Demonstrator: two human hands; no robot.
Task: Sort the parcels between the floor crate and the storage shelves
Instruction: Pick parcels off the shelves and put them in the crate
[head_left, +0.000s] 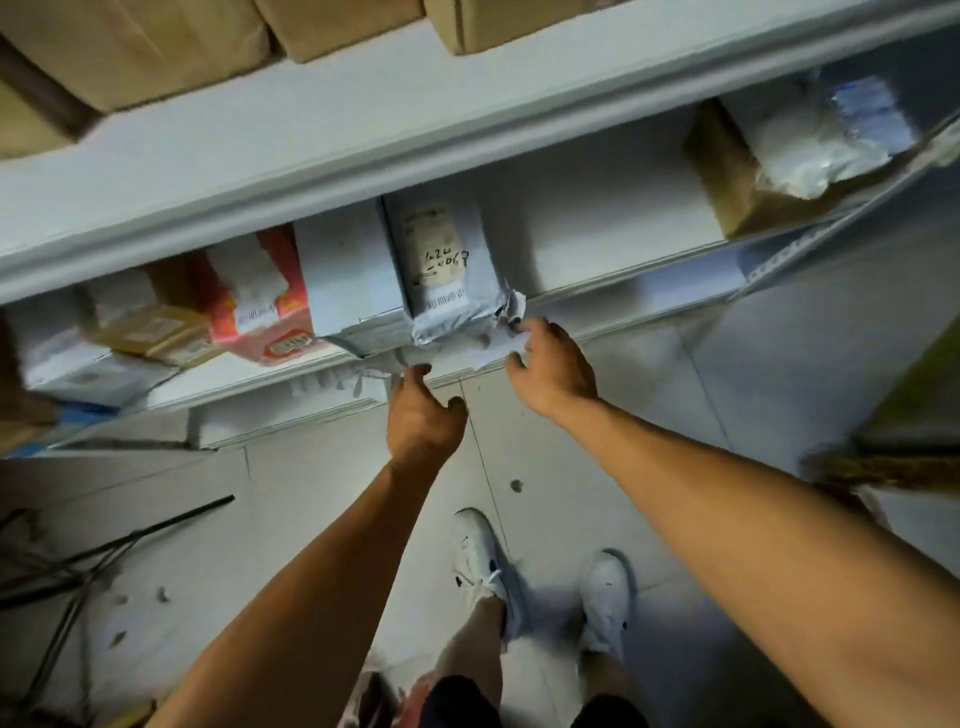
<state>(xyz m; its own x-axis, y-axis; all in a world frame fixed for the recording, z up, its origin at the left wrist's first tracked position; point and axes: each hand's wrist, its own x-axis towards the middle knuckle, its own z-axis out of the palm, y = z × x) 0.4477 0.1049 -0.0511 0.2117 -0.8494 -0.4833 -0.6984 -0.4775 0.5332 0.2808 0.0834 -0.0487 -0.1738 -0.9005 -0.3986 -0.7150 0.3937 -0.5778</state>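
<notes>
Pale floor tiles (597, 457) are stretching out under you, and you're looking straight down past a white metal storage shelf (322, 171) that's running across the upper part of the view. Up top, brown cardboard boxes (156, 47) are sitting on the higher level. On the level below, a row of parcels is standing side by side: a red-and-orange box (260, 301), a plain white box (348, 280) just beside it, and a grey poly-bag parcel (447, 265) with a label and handwritten numbers, its crumpled end hanging over the shelf's front edge. Off to the right on that same level, a brown box with a clear plastic bag (810, 140) on top is sitting well apart from the row.

Your left hand (423, 415) is reaching up with fingers loosely curled, fingertips right at the loose flap under the grey parcel; whether it's actually pinching the plastic, I cannot tell. Your right hand (556, 369) is spreading open, fingers relaxed, touching the torn corner of that grey parcel. Down below, your white shoes (480, 556) are planted on the tiles, and thin dark rods (130, 540) are lying on the floor at left.
</notes>
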